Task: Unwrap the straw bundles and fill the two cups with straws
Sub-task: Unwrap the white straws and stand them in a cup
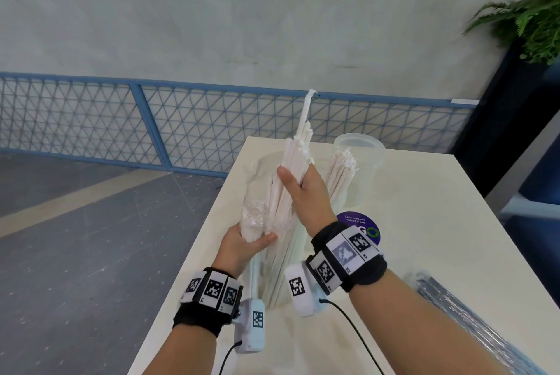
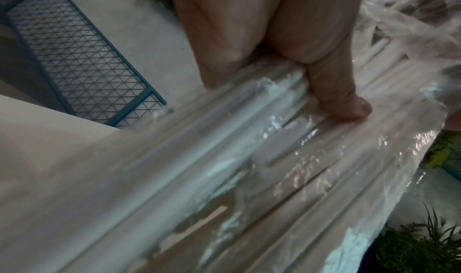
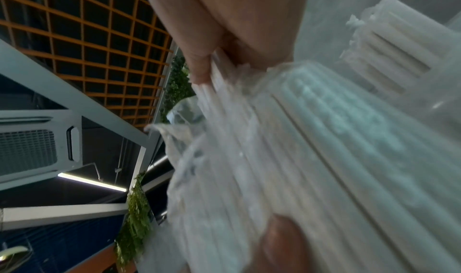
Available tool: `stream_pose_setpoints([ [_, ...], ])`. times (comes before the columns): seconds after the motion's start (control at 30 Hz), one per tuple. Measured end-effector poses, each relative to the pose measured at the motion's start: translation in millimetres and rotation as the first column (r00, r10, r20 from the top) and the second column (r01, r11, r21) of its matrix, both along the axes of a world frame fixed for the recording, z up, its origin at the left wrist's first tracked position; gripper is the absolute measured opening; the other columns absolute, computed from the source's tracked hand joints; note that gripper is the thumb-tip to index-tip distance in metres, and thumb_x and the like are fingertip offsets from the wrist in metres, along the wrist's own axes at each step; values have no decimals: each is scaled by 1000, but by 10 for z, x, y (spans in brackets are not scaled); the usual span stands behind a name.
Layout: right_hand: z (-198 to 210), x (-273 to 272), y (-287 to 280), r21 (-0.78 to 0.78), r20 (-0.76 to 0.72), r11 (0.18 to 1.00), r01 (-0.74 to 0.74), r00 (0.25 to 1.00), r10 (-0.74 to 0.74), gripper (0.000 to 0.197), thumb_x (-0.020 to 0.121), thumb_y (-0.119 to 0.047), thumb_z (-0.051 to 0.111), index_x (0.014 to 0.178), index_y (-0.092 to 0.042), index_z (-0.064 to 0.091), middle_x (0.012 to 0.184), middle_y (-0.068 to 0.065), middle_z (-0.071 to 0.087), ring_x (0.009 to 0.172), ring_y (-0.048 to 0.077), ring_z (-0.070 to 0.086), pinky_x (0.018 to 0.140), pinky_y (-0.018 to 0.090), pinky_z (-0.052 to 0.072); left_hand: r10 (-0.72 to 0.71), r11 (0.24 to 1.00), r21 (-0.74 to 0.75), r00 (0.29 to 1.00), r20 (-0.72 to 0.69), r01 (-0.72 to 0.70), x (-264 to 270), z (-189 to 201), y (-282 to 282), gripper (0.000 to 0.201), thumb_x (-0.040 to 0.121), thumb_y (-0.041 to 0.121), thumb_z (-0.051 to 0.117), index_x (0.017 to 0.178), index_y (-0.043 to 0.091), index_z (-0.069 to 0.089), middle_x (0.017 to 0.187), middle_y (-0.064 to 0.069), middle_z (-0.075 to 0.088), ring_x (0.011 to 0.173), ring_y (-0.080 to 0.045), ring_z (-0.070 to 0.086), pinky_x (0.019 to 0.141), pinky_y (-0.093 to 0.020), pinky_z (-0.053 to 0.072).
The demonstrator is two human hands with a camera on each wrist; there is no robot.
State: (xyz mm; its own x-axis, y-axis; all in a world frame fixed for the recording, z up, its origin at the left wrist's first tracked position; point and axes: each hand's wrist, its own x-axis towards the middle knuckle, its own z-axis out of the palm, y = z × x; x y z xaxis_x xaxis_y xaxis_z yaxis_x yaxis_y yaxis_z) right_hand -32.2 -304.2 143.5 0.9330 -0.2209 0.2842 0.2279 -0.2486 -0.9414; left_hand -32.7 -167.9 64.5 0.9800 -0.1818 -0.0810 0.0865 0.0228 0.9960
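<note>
Over the white table (image 1: 424,223) I hold a bundle of white paper-wrapped straws (image 1: 292,159) upright, and one straw sticks up above the others. My right hand (image 1: 306,189) grips the straws near their upper half; its fingers (image 3: 199,68) curl round the straws (image 3: 299,139). Lower down, my left hand (image 1: 245,246) grips the crumpled clear plastic wrap (image 1: 253,217). There its thumb (image 2: 349,103) presses on the wrap (image 2: 274,159). Behind my right hand a clear cup (image 1: 368,147) holds a batch of straws (image 1: 341,174). I cannot make out a second cup.
Another plastic-wrapped straw bundle (image 1: 472,323) lies at the table's near right. A purple round sticker (image 1: 360,223) is on the tabletop. The table's left edge (image 1: 194,253) drops to grey floor. A blue mesh fence (image 1: 151,120) and a plant (image 1: 536,11) stand beyond.
</note>
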Motion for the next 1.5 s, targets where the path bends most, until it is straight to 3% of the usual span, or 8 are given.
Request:
stream_pose_setpoints([
  [0.2, 169, 27, -35, 123, 53, 992, 37, 998, -43, 30, 90, -31, 57, 109, -8, 54, 94, 5, 63, 95, 24, 63, 84, 39, 53, 27, 998, 62, 1000, -4, -27, 31, -24, 10, 11, 72, 0, 74, 75, 8, 66, 66, 2, 69, 63, -9, 65, 57, -12, 51],
  [0.43, -41, 5, -3, -74, -118, 997, -35, 993, 26, 40, 72, -28, 77, 106, -9, 66, 97, 5, 72, 90, 16, 68, 81, 31, 56, -4, 996, 90, 999, 45, 0, 4, 64, -56, 15, 75, 0, 72, 84, 8, 64, 76, 1, 67, 63, 0, 66, 55, -5, 47],
  [0.6, -108, 24, -5, -52, -45, 999, 8, 999, -11, 29, 81, -26, 70, 98, -4, 68, 94, 9, 72, 81, 12, 65, 65, 5, 46, 9, 997, 79, 999, 42, -12, 17, 63, -41, 15, 74, 0, 72, 80, 11, 64, 72, 3, 67, 58, 3, 65, 54, -5, 47],
  [0.83, 66, 104, -79, 87, 34, 996, 17, 999, -20, 29, 85, -27, 64, 97, -1, 66, 95, 8, 71, 90, 17, 66, 76, 20, 51, 5, 996, 87, 999, 40, -8, 77, 41, -36, 17, 75, -2, 71, 75, 13, 62, 69, 1, 66, 54, 7, 62, 55, -6, 48],
  [0.97, 163, 134, -147, 163, 66, 987, 8, 998, -19, 26, 87, -25, 62, 89, 1, 65, 84, 4, 69, 81, 11, 65, 71, 16, 49, 18, 997, 71, 1000, 22, -20, 113, 1, -7, 18, 73, -1, 73, 73, 15, 64, 55, 13, 69, 57, 4, 65, 56, -7, 49],
  [1.1, 348, 216, -232, 317, 83, 945, 83, 990, -115, 14, 89, -21, 59, 84, -8, 59, 72, 3, 62, 74, 21, 60, 66, 32, 51, 28, 997, 73, 999, 30, -30, 152, -35, 14, 17, 72, 2, 74, 75, 16, 67, 58, 13, 70, 60, 3, 65, 59, -9, 50],
  [1.23, 483, 302, -361, 504, 44, 852, 145, 980, -192, 10, 91, -13, 54, 88, -3, 54, 68, 7, 58, 57, 14, 55, 49, 20, 43, 23, 998, 61, 999, 41, -25, 168, -81, 82, 18, 72, 8, 75, 81, 21, 70, 70, 13, 73, 72, 1, 68, 66, -11, 52],
  [1.5, 445, 387, -442, 642, -16, 745, 181, 975, -223, 23, 91, -13, 53, 68, -13, 54, 67, 6, 58, 63, 20, 55, 55, 27, 45, 19, 1000, 22, 999, 26, -20, 180, -68, 75, 26, 77, 0, 69, 87, 24, 68, 77, 19, 73, 80, 4, 68, 76, -12, 52],
])
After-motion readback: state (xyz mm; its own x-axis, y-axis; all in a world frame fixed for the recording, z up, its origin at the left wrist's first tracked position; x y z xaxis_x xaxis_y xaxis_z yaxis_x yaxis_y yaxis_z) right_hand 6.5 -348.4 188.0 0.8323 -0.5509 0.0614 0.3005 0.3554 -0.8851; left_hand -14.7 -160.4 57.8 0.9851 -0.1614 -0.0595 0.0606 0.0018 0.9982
